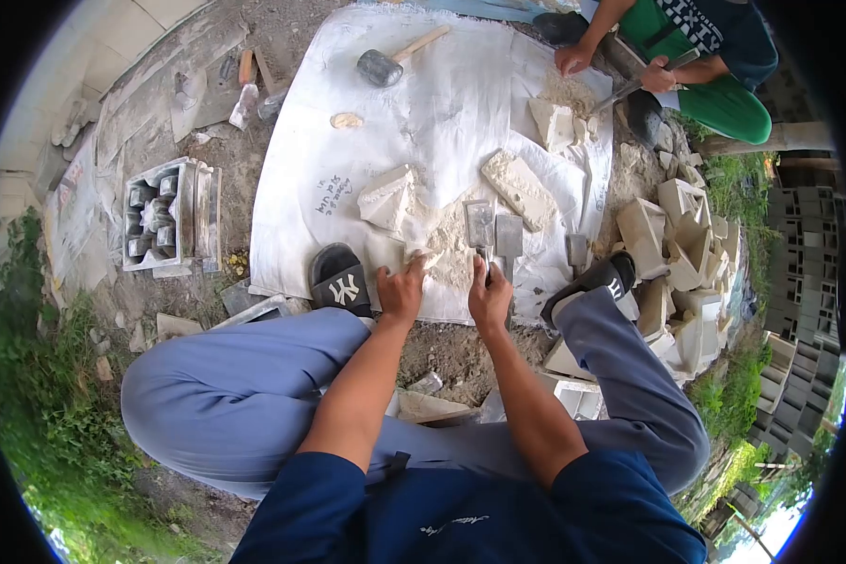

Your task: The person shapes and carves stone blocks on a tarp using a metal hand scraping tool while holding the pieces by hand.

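Note:
On a white sheet [296, 160], my right hand [490, 299] is closed round the handle of a flat-bladed trowel [479, 226]. A second flat grey blade [509, 235] lies right beside it, its lower part partly hidden by the hand. My left hand [400, 289] is over the sheet's near edge, fingers apart, fingertips beside pale crumbs. Just beyond them is a broken pale block [386, 197]. A longer pale slab [519, 190] lies above the trowel, with loose powder [449, 246] between the blocks.
A mallet [380, 68] lies far on the sheet. At left stands a metal mould [164, 214]. Pale blocks [681, 244] are piled at right. Another person's hand [573, 60] is at upper right, beside a broken block [553, 124]; their other hand holds a metal bar [644, 83].

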Demonstrator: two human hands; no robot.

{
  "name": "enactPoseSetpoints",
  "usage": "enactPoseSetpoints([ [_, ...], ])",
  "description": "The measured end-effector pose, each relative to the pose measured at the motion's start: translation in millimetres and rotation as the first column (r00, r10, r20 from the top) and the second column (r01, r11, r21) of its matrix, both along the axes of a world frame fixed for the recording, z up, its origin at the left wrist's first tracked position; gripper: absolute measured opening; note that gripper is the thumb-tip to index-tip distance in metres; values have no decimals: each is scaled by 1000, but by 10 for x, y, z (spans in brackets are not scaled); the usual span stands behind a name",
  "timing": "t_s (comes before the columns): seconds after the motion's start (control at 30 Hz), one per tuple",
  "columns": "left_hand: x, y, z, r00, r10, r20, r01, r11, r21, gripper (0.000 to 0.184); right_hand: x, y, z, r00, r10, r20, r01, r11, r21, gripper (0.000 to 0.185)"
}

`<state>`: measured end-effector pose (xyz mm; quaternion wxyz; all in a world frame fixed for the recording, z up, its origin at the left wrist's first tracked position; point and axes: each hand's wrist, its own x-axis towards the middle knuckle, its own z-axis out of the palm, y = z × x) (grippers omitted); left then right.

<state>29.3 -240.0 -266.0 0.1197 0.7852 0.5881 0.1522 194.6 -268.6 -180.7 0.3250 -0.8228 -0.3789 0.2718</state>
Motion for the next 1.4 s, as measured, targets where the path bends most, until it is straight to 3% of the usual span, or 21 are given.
enactPoseSetpoints([
  [0.13,16,0,16,999,17,35,-17,1000,1,32,-100,54,43,998,26,49,-34,985,171,45],
  [0.2,4,0,15,999,17,44,-19,999,42,32,-156,-102,-142,991,91,100,-96,994,45,38],
  [0.27,1,-6,-19,998,8,56,-12,996,88,31,-162,-184,-177,961,259,97,-208,909,-362,51],
  [0.33,-22,13,-17,999,-21,-29,18,995,-102,29,-157,-253,-215,976,172,132,-117,930,-349,58],
  [0.4,-19,37,-2,1000,-4,19,6,996,-92,27,-62,-248,-203,992,113,62,-87,941,-328,59],
  [0.5,-1,-10,-8,998,-2,57,-1,998,62,27,-30,-123,-135,995,71,71,-57,982,-180,56],
  [0.57,14,-34,-35,1000,3,30,-3,1000,6,29,-40,-18,-26,995,79,58,-78,997,-21,52],
  [0.67,2,-20,-21,1000,11,20,-11,1000,-29,31,-94,16,-40,997,64,-45,-64,998,-14,54],
  [0.83,-74,-26,-18,998,-51,33,49,997,65,30,-126,-124,-334,996,37,-83,-43,997,-68,67],
  [1.0,-125,4,-73,998,-57,22,55,994,96,32,-109,-337,-459,976,-123,-178,90,980,-180,74],
  [1.1,-129,18,4,1000,-25,6,24,982,189,34,-2,-373,-717,966,-160,-202,112,967,-228,66],
  [1.27,-132,207,212,998,-3,69,2,1000,10,35,96,-239,-686,900,-213,-379,103,951,-292,50],
  [1.37,-106,429,436,990,-27,138,22,999,38,34,76,-186,-451,849,-219,-482,57,943,-328,43],
  [1.4,-94,539,496,991,-37,128,30,998,52,34,83,-200,-422,772,-245,-586,59,947,-317,41],
])
